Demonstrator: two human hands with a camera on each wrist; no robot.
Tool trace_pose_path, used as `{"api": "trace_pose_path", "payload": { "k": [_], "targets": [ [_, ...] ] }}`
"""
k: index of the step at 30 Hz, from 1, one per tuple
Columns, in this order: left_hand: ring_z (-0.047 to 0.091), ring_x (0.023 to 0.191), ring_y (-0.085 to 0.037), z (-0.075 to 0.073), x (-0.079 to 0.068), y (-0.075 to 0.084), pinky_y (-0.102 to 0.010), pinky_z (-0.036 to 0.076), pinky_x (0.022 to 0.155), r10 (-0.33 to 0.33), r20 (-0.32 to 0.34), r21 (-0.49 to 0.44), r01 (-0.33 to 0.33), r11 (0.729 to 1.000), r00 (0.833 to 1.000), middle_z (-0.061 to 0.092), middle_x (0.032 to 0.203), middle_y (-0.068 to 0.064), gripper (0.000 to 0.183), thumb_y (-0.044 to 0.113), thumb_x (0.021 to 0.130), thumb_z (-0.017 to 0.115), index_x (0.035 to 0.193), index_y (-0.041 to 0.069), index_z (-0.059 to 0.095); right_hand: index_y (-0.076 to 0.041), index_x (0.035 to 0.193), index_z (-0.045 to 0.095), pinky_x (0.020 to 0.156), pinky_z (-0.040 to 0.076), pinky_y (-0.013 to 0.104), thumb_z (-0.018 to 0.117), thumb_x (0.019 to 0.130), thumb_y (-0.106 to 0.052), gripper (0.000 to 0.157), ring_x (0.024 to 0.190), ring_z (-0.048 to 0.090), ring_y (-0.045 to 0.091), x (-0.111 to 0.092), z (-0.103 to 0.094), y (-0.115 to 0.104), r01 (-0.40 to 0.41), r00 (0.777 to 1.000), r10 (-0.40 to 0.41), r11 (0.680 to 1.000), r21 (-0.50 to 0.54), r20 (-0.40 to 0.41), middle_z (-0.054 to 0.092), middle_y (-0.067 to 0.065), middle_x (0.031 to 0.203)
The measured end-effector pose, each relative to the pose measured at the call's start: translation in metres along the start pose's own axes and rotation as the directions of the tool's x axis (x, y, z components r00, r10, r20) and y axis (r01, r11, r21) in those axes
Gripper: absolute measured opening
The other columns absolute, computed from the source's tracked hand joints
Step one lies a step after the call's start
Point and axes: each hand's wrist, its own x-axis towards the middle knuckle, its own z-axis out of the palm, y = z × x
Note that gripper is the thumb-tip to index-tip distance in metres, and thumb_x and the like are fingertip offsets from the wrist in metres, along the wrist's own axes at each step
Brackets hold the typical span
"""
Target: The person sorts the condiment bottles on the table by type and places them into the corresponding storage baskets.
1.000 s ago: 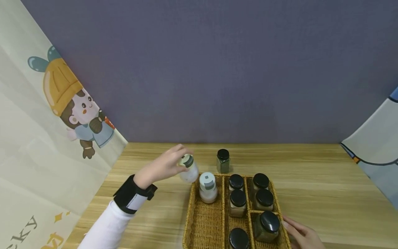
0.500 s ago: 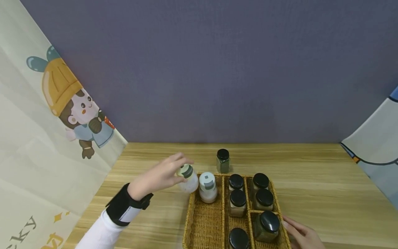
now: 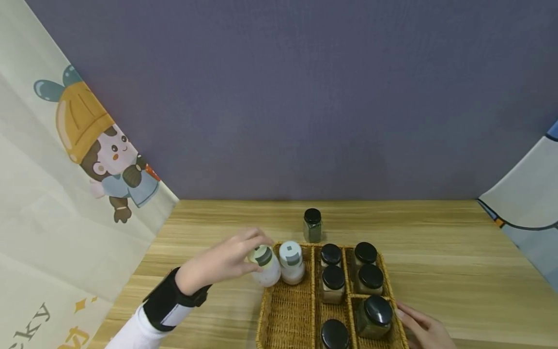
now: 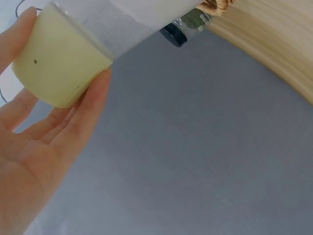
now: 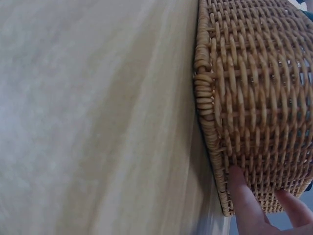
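My left hand [image 3: 220, 261] grips a seasoning jar [image 3: 269, 273] by its pale yellow lid [image 4: 61, 58]. The jar is clear with white contents and tilts at the far left corner of a wicker basket [image 3: 289, 317], overlapping the rim. Beside it, inside the left compartment, stands a similar jar with a white lid [image 3: 291, 269]. At the basket's right side is my right hand [image 3: 429, 333], partly cut off by the frame. In the right wrist view its extended fingers [image 5: 244, 200] touch the outer woven wall [image 5: 259, 112].
Several black-lidded spice jars [image 3: 333, 283] stand in the basket's middle and right compartments. Behind the basket, a black-lidded jar with green contents [image 3: 313, 230] stands on the wooden table [image 3: 453, 252]. A grey-blue panel [image 3: 322, 106] rises at the table's back.
My left hand has come down and toward me with the yellow-lidded jar, bringing it lower at the basket's left rim. My right hand and the basket have stayed put.
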Motion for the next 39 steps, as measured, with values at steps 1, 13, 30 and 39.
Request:
{"api": "trace_pose_path", "payload": {
  "k": [1, 13, 30, 39],
  "targets": [
    [0.054, 0.092, -0.017, 0.001, 0.000, 0.001, -0.022, 0.047, 0.082, 0.003, 0.002, 0.000, -0.003, 1.000, 1.000, 0.054, 0.100, -0.007, 0.046, 0.005, 0.066, 0.073, 0.108, -0.002, 0.054, 0.004, 0.130, 0.036, 0.067, 0.054, 0.038, 0.056, 0.082, -0.046, 0.072, 0.089, 0.061, 0.029, 0.000, 0.000, 0.000, -0.001, 1.000, 0.001, 1.000, -0.006, 0.000, 0.039, 0.030, 0.127],
    [0.051, 0.089, -0.012, 0.010, 0.003, 0.017, -0.015, 0.045, 0.079, 0.082, 0.024, 0.019, -0.083, 0.996, 0.996, 0.051, 0.100, -0.005, 0.046, 0.004, 0.067, 0.073, 0.109, 0.001, 0.053, 0.004, 0.130, 0.036, 0.065, 0.054, 0.037, 0.056, 0.081, -0.045, 0.072, 0.084, 0.063, 0.028, 0.000, -0.001, 0.000, -0.009, 1.000, 0.009, 1.000, 0.005, -0.011, 0.040, 0.031, 0.125],
    [0.050, 0.093, -0.012, 0.024, 0.018, 0.028, -0.012, 0.042, 0.081, 0.107, 0.111, -0.007, -0.107, 0.994, 0.988, 0.050, 0.107, -0.005, 0.041, 0.012, 0.073, 0.071, 0.110, 0.004, 0.053, 0.005, 0.130, 0.034, 0.065, 0.054, 0.038, 0.057, 0.081, -0.045, 0.074, 0.080, 0.064, 0.029, -0.003, 0.000, -0.002, -0.023, 1.000, 0.024, 0.998, 0.060, -0.006, 0.038, 0.032, 0.126],
    [0.048, 0.090, -0.010, 0.037, 0.019, 0.027, -0.009, 0.041, 0.076, 0.081, 0.169, -0.013, -0.080, 0.997, 0.982, 0.049, 0.106, -0.005, 0.043, 0.012, 0.075, 0.070, 0.113, 0.004, 0.052, 0.006, 0.130, 0.034, 0.066, 0.054, 0.039, 0.056, 0.082, -0.044, 0.073, 0.082, 0.063, 0.030, -0.003, 0.000, -0.002, -0.017, 1.000, 0.017, 0.998, 0.059, 0.001, 0.036, 0.032, 0.128]
  ]
}}
